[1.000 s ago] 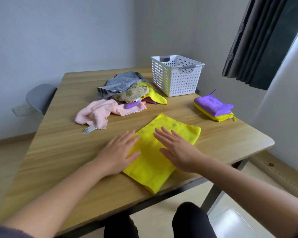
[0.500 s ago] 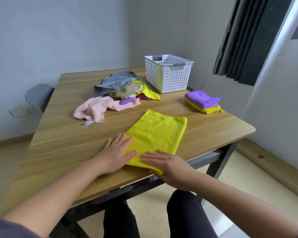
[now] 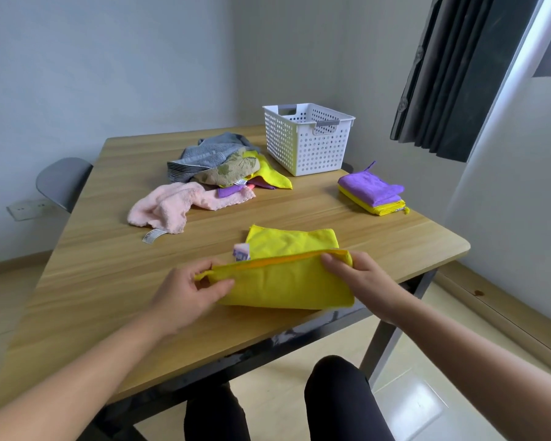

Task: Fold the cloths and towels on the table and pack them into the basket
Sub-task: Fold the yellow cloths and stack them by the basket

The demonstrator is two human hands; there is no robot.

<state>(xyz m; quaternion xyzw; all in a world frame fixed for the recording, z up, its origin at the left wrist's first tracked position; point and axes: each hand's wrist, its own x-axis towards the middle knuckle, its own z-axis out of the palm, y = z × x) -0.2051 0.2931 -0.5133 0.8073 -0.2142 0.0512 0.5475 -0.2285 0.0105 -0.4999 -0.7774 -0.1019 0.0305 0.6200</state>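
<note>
Both my hands pinch the yellow cloth near the table edge: my left hand grips its left corner, my right hand its right, lifting the near half over. Farther back stands the white basket, beside a folded purple-and-yellow stack.

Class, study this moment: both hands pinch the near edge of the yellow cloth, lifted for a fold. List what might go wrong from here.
1. The left hand and right hand pinch only the corners of the yellow cloth, so the middle may sag and the fold land askew.
2. The label sticks out at the cloth's left side and could bunch inside the fold.
3. The cloth lies near the front edge of the table and might slide off.
</note>
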